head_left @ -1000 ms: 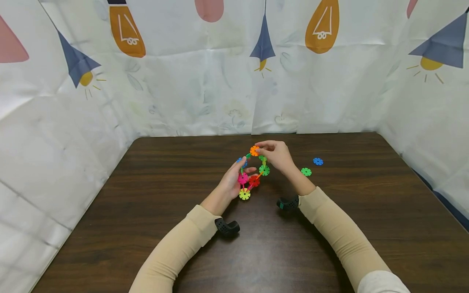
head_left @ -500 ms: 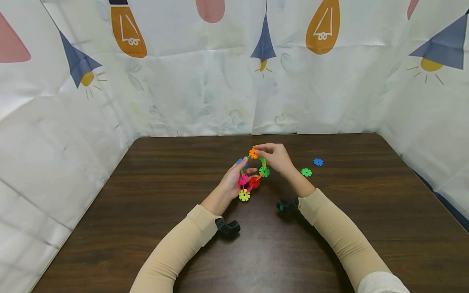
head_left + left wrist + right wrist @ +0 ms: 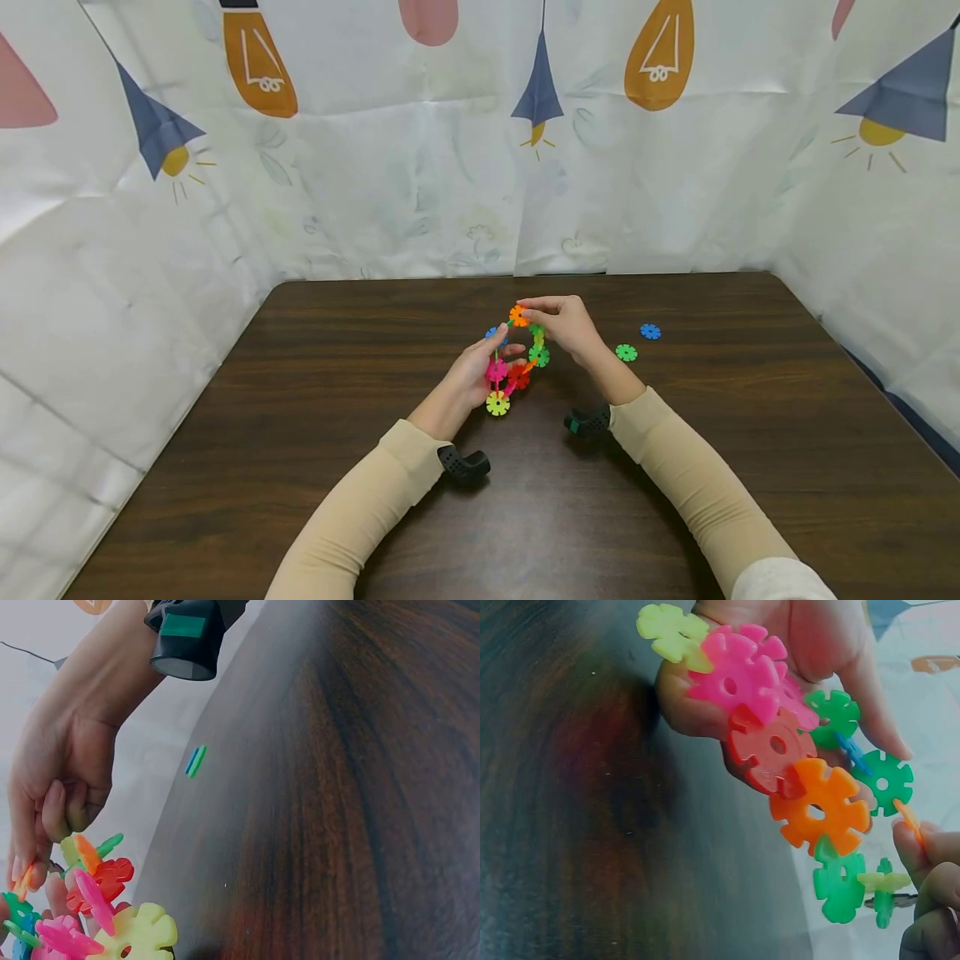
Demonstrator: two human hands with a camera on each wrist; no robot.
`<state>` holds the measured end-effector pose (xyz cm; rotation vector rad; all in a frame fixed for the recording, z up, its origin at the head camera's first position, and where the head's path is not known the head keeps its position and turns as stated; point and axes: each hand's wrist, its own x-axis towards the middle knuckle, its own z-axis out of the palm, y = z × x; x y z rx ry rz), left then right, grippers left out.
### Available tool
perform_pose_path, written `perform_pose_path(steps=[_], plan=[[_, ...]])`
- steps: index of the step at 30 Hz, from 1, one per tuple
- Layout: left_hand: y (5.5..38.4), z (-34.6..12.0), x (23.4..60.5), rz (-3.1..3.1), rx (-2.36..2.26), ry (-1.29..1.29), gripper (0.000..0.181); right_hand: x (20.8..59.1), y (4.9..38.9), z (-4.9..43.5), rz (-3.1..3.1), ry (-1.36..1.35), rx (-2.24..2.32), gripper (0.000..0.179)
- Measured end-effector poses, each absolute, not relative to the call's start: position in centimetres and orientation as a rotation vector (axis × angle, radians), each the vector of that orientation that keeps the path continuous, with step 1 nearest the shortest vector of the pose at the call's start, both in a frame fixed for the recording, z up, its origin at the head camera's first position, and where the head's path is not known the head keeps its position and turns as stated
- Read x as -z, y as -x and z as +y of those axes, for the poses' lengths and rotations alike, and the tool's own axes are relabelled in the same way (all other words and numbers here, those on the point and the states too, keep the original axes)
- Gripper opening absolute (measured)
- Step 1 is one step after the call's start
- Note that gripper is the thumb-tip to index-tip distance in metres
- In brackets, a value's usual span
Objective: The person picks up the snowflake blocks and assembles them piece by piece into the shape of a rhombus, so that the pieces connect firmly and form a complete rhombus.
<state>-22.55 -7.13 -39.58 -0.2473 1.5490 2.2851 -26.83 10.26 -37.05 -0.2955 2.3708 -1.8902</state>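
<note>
Flower-shaped, slotted plastic discs are joined edge to edge in a curved chain, held up off the table. My left hand [image 3: 468, 375] grips its left side, thumb in front near the blue disc [image 3: 492, 335] and fingers behind. Pink [image 3: 497, 370], yellow [image 3: 498, 404], red [image 3: 518, 377] and green [image 3: 539, 357] discs follow round the loop. At the top, my right hand [image 3: 570, 323] pinches an orange disc [image 3: 518, 316] between thumb and fingertips. In the right wrist view this orange disc [image 3: 907, 821] shows edge-on, right at a green disc [image 3: 885, 782]. Another orange disc [image 3: 821, 821] links red and green.
Loose green [image 3: 626, 353] and blue [image 3: 650, 332] discs lie flat on the dark wooden table [image 3: 337, 358], right of my right hand. Black wrist cameras [image 3: 464, 465] sit below both wrists. A printed curtain [image 3: 450, 192] hangs behind the table.
The orange disc and my right hand have come slightly down toward me. The lower part of the chain has shifted a little down as well. Both loose discs stay where they were.
</note>
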Motion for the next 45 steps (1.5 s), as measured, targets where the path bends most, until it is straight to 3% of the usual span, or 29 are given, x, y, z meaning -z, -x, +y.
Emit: perform_pose_path(steps=[36,45], plan=[[22.63,-7.37,39.89,1.622,-2.228,0.277,0.047,37.56,26.91,10.90,2.363,0.276,1.805,0.028],[22.82,-7.53,40.03,1.480,-2.270,0.160,0.052,37.67,26.83,11.10,2.343,0.285,1.801,0.031]])
